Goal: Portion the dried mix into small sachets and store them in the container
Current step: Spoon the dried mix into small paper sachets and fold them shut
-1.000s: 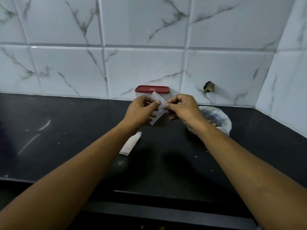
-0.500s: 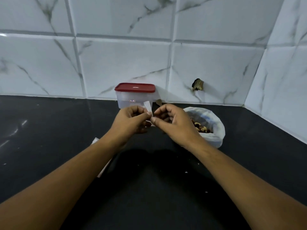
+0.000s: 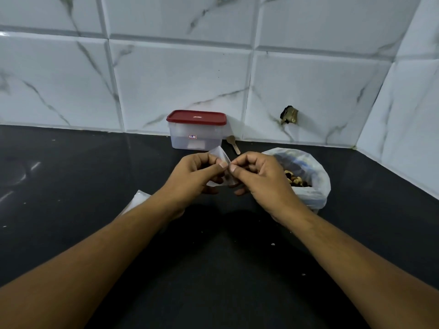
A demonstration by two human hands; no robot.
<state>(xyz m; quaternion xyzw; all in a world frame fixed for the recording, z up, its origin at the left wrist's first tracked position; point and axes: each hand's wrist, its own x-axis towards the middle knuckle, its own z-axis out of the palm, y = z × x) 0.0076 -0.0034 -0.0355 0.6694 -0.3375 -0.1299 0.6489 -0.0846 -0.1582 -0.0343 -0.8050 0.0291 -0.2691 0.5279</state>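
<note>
both hands work one small clear sachet (image 3: 219, 155) over the middle of the black counter (image 3: 71, 186). the left hand (image 3: 192, 179) pinches its left edge between thumb and forefinger, and the right hand (image 3: 264, 180) pinches the right edge the same way, with the thumb tips almost touching and the other fingers curled underneath.

a second back the sachet is a flat strip drawn out between the hands. now it is bunched, with a peaked corner poking up above the thumbs and a lower edge showing beneath them. i judge that the two film layers are being rubbed apart to open the mouth. whether any mix is inside yet i cannot tell, since the film is see-through over a dark counter.

the hands also sit lower and nearer in the view than before, so the far things show. the container (image 3: 197, 136) stands against the tiled wall (image 3: 180, 74) with its red lid (image 3: 196, 117) on. a wooden spoon (image 3: 234, 144) lies just to its right.

the open bag (image 3: 311, 195) of dried mix (image 3: 294, 180) sits just right of the right hand. spare sachets (image 3: 137, 200) lie near left, partly behind the left forearm.

for the task, filling seems to come next, and storing needs the lid off.
</note>
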